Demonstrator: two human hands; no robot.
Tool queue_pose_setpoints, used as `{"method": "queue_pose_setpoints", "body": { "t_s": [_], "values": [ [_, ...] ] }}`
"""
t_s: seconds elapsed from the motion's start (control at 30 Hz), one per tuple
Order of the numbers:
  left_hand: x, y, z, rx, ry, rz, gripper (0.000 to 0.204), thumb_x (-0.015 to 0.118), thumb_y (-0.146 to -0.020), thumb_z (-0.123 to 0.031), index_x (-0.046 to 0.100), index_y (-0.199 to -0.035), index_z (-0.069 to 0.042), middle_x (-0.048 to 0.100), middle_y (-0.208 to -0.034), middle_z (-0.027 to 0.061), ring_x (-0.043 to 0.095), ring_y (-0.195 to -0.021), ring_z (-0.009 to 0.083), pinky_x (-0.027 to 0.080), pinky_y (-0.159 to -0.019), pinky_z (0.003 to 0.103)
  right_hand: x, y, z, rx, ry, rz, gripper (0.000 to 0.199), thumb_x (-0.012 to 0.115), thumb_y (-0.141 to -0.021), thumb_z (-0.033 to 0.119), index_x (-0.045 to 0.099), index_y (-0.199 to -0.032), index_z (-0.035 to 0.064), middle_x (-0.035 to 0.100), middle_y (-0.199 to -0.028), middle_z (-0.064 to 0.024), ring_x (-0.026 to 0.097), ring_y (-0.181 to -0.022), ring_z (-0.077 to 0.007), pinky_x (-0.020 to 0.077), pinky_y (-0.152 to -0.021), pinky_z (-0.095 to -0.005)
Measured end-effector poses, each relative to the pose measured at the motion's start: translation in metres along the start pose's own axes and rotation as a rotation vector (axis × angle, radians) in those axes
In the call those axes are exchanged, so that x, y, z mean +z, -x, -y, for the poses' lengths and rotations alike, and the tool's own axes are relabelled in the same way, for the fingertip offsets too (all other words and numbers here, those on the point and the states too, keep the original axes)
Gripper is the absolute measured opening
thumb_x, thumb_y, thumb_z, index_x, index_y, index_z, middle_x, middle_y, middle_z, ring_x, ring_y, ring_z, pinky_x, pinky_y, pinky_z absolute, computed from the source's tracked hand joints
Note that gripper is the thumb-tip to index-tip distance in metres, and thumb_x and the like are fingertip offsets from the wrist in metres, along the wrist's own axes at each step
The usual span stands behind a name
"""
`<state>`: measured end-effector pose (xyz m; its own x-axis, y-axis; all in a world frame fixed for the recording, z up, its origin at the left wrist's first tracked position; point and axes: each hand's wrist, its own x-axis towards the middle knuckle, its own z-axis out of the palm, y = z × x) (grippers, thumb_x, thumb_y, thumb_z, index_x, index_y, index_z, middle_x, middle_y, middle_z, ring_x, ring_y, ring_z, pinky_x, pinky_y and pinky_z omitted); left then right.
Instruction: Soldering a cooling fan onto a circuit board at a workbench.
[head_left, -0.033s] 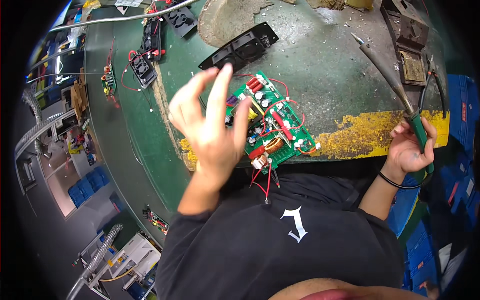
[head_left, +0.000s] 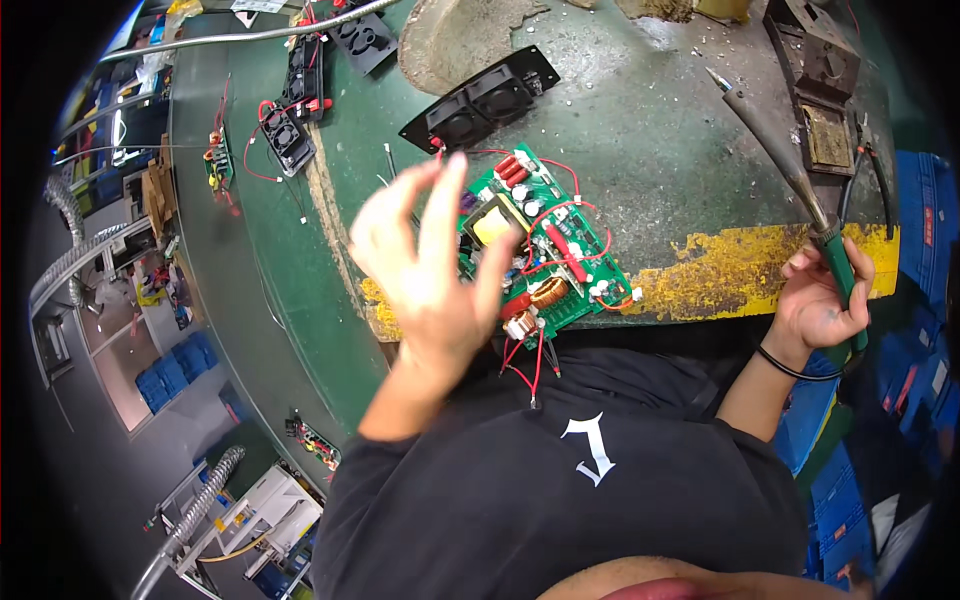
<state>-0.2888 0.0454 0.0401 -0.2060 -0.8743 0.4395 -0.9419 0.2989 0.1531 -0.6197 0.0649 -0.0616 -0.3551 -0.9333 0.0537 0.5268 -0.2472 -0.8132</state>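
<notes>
My left hand (head_left: 425, 265) hovers over the left side of a green circuit board (head_left: 590, 262), its fingers spread and nothing seen between them. It hides part of the board. Red wires, a copper coil (head_left: 548, 291) and a yellow-wrapped transformer (head_left: 495, 225) are on the board, which lies at the bench's near edge. Just beyond my fingertips rests a black panel with two fans (head_left: 480, 97). At the right, my right hand (head_left: 825, 300) is closed around the green handle of a soldering iron (head_left: 775, 145), whose tip points up and away to the left.
A metal iron stand (head_left: 815, 60) with a sponge tray sits at the far right, pliers (head_left: 868, 175) beside it. More black fans (head_left: 285, 138) and a small board (head_left: 217, 160) lie to the left. Blue bins (head_left: 920, 210) stand right of the bench (head_left: 660, 180).
My left hand has shifted slightly right and toward me, away from the fan panel. The panel lies flatter, with both fans showing. My right hand and the soldering iron look almost unmoved.
</notes>
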Motion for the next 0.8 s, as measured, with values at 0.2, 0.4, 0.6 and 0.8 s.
{"method": "queue_pose_setpoints", "body": {
  "t_s": [0.2,0.4,0.6,0.8],
  "values": [
    [0.017,0.054,-0.001,-0.242,0.219,0.379,0.082,0.070,-0.072,-0.046,0.040,-0.135,-0.003,0.032,-0.140,0.0205,0.023,-0.131,0.0422,0.017,-0.105,0.051,0.001,-0.001,0.000,0.025,0.004,-0.023,0.045,0.041,-0.085,0.039,0.057,-0.110,0.0052,0.063,-0.091,-0.0187,0.058,-0.069,-0.0269,0.0457,-0.053,-0.0345],
    [0.011,0.043,0.000,-0.114,0.206,0.514,0.100,0.069,-0.057,-0.065,0.043,-0.135,-0.010,0.031,-0.142,0.0196,0.025,-0.131,0.0408,0.018,-0.103,0.055,-0.001,0.001,0.000,0.025,0.073,-0.042,0.045,0.042,-0.085,0.039,0.057,-0.110,0.0050,0.064,-0.089,-0.0200,0.058,-0.067,-0.0269,0.0458,-0.051,-0.0339],
    [0.013,0.038,-0.001,-0.108,0.259,0.444,0.082,0.084,-0.051,-0.029,0.053,-0.126,-0.018,0.034,-0.140,0.0215,0.031,-0.129,0.0406,0.022,-0.101,0.059,-0.023,-0.001,0.000,0.080,-0.133,0.051,0.047,0.046,-0.084,0.037,0.056,-0.117,0.0055,0.061,-0.099,-0.0201,0.057,-0.077,-0.0285,0.0448,-0.059,-0.0355],
    [0.013,0.041,0.020,-0.060,0.353,0.342,0.072,0.082,-0.056,-0.029,0.055,-0.123,-0.021,0.033,-0.144,0.0144,0.030,-0.130,0.0371,0.022,-0.099,0.065,-0.038,-0.012,-0.001,0.061,-0.081,0.079,0.053,0.045,-0.084,0.039,0.055,-0.119,0.0010,0.060,-0.091,-0.0207,0.055,-0.077,-0.0290,0.0410,-0.060,-0.0349]
  ]
}}
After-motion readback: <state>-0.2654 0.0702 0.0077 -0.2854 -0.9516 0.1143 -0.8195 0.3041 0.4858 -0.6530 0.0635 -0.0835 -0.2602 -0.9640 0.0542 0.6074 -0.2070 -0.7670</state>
